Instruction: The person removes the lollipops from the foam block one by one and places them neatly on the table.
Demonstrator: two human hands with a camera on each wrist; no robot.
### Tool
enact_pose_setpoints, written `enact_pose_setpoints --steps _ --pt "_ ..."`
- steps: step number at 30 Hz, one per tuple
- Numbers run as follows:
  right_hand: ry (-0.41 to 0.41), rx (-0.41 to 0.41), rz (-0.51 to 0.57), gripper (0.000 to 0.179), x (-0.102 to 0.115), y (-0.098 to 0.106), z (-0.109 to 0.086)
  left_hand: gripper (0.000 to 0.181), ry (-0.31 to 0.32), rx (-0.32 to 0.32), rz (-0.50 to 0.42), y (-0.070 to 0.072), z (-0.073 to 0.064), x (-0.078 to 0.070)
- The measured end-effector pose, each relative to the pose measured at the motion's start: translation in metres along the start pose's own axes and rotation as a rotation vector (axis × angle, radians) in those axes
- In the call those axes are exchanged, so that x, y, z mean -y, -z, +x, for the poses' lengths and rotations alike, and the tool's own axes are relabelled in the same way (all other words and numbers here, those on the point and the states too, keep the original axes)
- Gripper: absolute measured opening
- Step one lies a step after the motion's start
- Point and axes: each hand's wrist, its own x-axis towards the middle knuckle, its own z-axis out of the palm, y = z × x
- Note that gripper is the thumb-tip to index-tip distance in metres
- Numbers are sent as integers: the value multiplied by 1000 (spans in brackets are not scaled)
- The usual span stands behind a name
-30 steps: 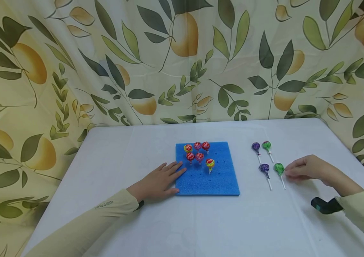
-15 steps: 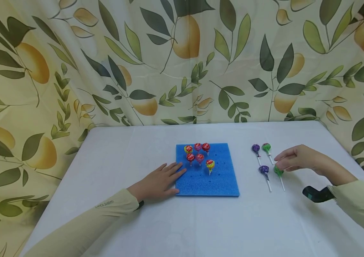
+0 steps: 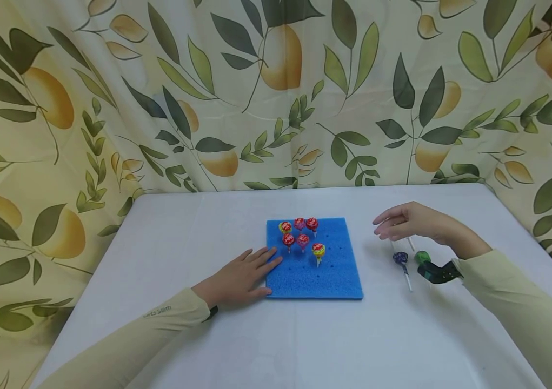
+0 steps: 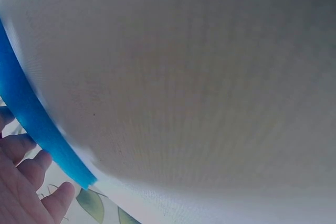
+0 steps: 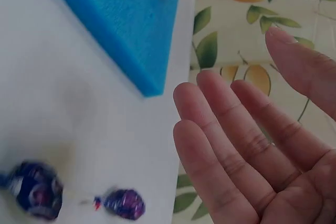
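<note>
My left hand (image 3: 239, 275) lies flat with spread fingertips on the left edge of a blue foam board (image 3: 334, 281); the left wrist view shows its fingers (image 4: 31, 169) along the board's side. Over the right part of the table my right hand (image 3: 417, 224) hovers, holding nothing. Its fingers (image 5: 226, 114) are extended in the right wrist view. Two lollipops under it are covered in the head view, only bits of stick showing. One purple lollipop (image 5: 124, 204) appears below the fingers in the right wrist view. Nearer me lie another purple lollipop (image 3: 400, 259) and a green lollipop (image 3: 421, 256), partly hidden by the wrist camera.
Several red and yellow lollipops stand upright in the board, among them a yellow-red lollipop (image 3: 318, 249) and a red lollipop (image 3: 288, 239). Small holes dot the foam. A white cloth covers the table (image 3: 305, 346); a leaf-patterned curtain (image 3: 305, 135) hangs behind.
My right hand has moved left and away from me, from beside the nearer green lollipop to over the two farther lollipops. The left hand and the board have stayed put.
</note>
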Motion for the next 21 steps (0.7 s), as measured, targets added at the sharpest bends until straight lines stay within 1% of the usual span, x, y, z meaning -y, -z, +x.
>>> enact_pose_setpoints --steps 5,12,17,21 --pt "91 -6 58 50 10 -8 17 71 2 3 1 0 0 0" --pt "185 -43 123 48 19 -24 41 72 7 4 5 -1 0 0" --pt "212 -59 157 49 19 -36 59 72 4 0 4 -2 0 1" --pt "234 -55 183 48 18 -44 71 71 4 2 3 -1 1 1"
